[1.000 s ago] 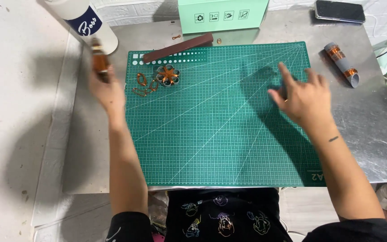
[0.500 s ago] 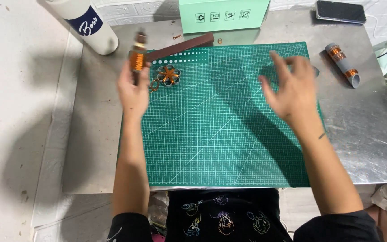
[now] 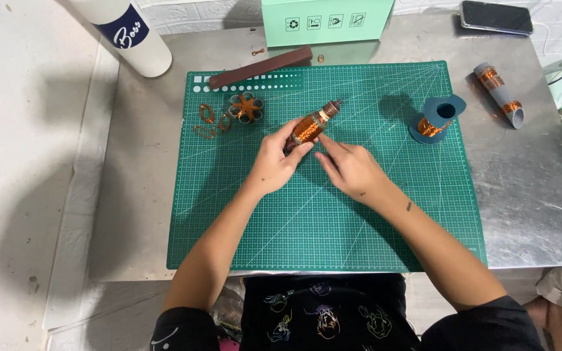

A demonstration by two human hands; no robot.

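Over the green cutting mat (image 3: 307, 221), left hand (image 3: 273, 162) gripping a copper-wrapped tube (image 3: 311, 125). Right hand (image 3: 352, 170) just beside, fingers loosely curled, perhaps pinching a thin strip. Right of the mat's centre, a dark paper roll (image 3: 437, 118).

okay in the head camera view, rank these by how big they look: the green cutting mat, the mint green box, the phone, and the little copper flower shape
1. Green cutting mat, by far the largest.
2. Mint green box, though cut off by the frame's top edge.
3. Phone, dark and flat, in the table's far right corner.
4. Copper flower shape, smallest.
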